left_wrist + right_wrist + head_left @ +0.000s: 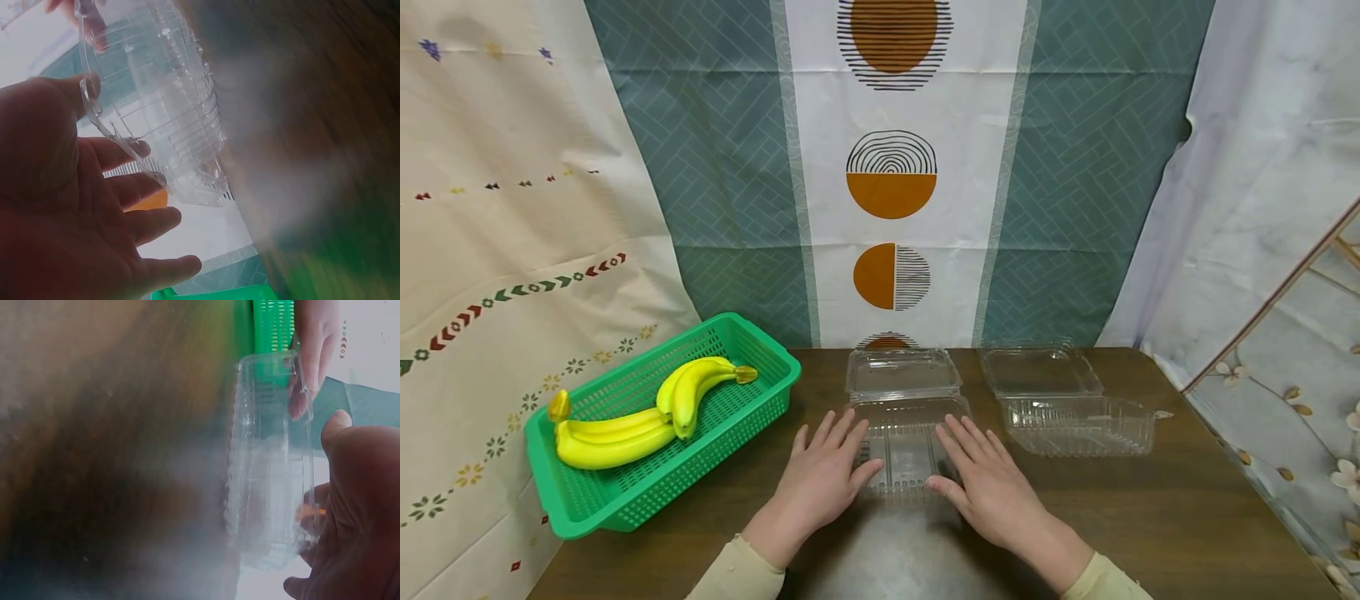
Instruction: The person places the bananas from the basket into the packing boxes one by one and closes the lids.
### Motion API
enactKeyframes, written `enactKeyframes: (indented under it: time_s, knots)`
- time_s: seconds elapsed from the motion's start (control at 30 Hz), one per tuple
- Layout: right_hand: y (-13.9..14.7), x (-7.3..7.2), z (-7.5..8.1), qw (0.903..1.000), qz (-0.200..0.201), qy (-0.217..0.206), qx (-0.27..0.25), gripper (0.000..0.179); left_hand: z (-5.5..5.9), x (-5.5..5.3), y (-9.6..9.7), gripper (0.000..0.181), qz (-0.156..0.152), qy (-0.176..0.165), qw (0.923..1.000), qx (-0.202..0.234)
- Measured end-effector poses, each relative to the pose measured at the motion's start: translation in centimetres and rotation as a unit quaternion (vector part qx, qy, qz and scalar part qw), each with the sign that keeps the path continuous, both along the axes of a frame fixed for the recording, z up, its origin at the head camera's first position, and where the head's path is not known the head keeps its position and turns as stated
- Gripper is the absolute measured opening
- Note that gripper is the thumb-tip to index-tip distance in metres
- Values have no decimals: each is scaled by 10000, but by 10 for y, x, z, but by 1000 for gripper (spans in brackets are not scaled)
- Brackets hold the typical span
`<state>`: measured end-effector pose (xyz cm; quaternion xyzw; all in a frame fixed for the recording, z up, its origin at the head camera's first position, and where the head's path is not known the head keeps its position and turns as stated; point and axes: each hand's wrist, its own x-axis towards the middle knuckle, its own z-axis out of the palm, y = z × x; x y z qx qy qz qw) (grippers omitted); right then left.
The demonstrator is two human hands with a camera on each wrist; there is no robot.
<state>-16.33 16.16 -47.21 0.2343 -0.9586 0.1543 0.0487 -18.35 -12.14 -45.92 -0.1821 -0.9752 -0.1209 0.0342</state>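
Observation:
A clear plastic clamshell container (910, 454) lies with its lid (904, 372) folded back in the middle of the brown table. My left hand (822, 475) is at its left side, fingers extended, and the left wrist view shows the thumb and some fingertips at the container's rim. On the opposite side my right hand (992, 483) has its fingers spread along the right rim. Neither hand is curled round the container. In the right wrist view the container's ribbed wall (240, 456) stands between both hands.
To the left a green plastic basket (715, 454) holds yellow bananas (617, 437) in two bunches. Another clear clamshell (1078, 429) with its lid raised back stands at the right. Patterned cloths (895, 275) hang behind the table (1150, 517) and at both sides.

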Motion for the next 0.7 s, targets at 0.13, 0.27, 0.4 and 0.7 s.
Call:
enactKeyframes:
  time_s: [0.13, 0.27, 0.4, 0.7]
  knots:
    - [1, -4, 0, 9999, -98, -55, -54, 82, -1, 0, -3, 71, 43, -54, 10000, -20]
    - [2, -5, -1, 9997, -161, -155, -88, 86, -2, 0, -6, 72, 80, -106, 9999, -40]
    - [1, -6, -1, 9993, -221, -261, -133, 90, -3, 0, -9, 73, 100, -146, 9998, -28]
    - [-2, -9, -3, 9981, -276, -521, -159, 103, -3, 1, -16, 73, 98, -127, 9999, -10]
